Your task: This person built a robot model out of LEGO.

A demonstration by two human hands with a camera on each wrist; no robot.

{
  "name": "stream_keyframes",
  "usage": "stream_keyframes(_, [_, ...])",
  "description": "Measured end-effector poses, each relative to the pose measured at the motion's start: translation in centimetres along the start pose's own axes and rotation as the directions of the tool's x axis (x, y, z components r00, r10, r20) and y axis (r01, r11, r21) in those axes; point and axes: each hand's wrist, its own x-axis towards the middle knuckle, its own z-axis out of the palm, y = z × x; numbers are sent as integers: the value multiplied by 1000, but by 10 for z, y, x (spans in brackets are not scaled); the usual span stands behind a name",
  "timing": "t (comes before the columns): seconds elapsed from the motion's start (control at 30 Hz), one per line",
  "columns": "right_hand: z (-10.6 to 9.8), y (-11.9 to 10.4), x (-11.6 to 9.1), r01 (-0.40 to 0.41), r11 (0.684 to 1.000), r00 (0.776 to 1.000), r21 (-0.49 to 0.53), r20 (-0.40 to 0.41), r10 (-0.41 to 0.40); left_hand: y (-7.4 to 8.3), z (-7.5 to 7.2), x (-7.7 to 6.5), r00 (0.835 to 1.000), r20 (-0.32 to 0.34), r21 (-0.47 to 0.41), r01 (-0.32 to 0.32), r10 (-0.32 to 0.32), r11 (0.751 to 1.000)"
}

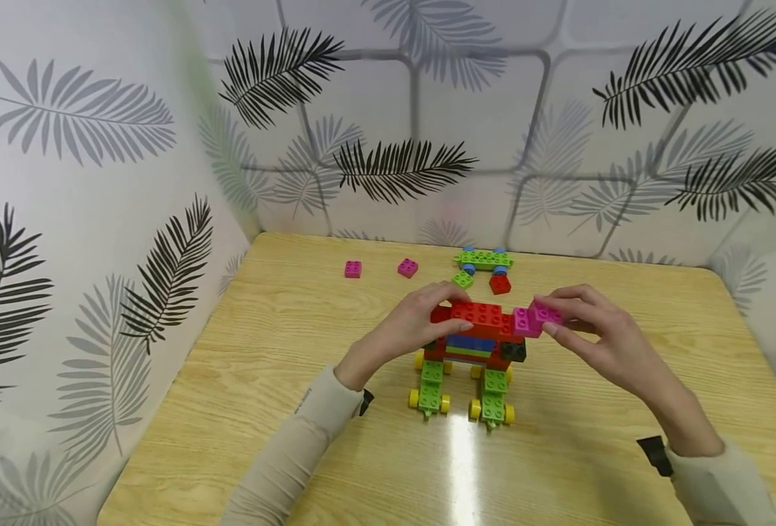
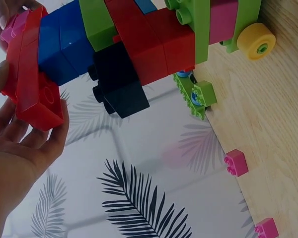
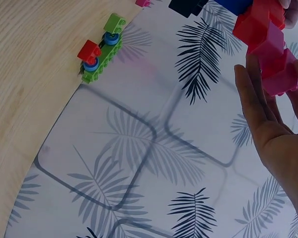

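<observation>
A tall structure of toy building bricks (image 1: pixel 470 349) stands on green wheeled bases with yellow wheels (image 1: pixel 430 376). Its upper layers are blue, green, black and red. My left hand (image 1: pixel 414 321) grips the red bricks (image 1: pixel 476 314) at the top, thumb in front and fingers behind. In the left wrist view the red end brick (image 2: pixel 39 106) lies against those fingers. At the structure's right end, my right hand (image 1: pixel 601 336) pinches a pink brick (image 1: pixel 546 314), which sits over another pink brick (image 1: pixel 522 320) joined to the red ones.
Behind the structure lie a green wheeled base with blue wheels (image 1: pixel 484 258), a small green brick (image 1: pixel 462 279) and a red brick (image 1: pixel 500 284). Two pink bricks, one left (image 1: pixel 353 269) and one nearer (image 1: pixel 408 267), rest by the table's back edge. A patterned wall (image 1: pixel 388 212) rises behind.
</observation>
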Motion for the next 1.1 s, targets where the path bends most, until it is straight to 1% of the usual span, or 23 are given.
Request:
stream_keyframes(0.1, [4,-2,0,-28,1000,999,9,-22,28,0,0,0,1000,-1,0,1,-1,1000])
stream_keyframes(0.17, [7,-4,1,-63,998,997,25,-37,64,0,0,-1,1000,0,1,3,-3,1000])
stream_keyframes(0.23, [10,-6,0,-106,993,993,58,-51,109,-1,0,-1,1000,0,4,4,-4,1000])
stream_keyframes(0.37, [15,-11,1,-175,970,982,167,-33,183,-1,1,-2,1000,-10,3,3,-2,1000])
stream_keyframes(0.47, [17,-12,0,-190,953,979,237,-24,201,-1,2,-2,1000,-17,-3,2,-2,1000])
stream_keyframes(0.67, [19,-10,-4,-178,928,976,328,-62,209,-1,3,-2,1000,-13,-18,4,-4,1000])
stream_keyframes(0.77, [19,-9,-5,-196,925,970,327,-71,231,-1,3,-2,1000,-16,-22,1,-1,1000])
stream_keyframes(0.83, [19,-9,-5,-225,924,963,309,-73,259,-1,3,-3,1000,-21,-24,-3,3,1000])
stream_keyframes(1.0, [19,-10,-5,-322,907,935,271,-58,349,-3,3,-3,1000,-29,-31,-7,7,999])
stream_keyframes(1.1, [19,-12,-5,-358,894,921,270,-55,386,-4,4,-3,999,-33,-37,-13,12,999])
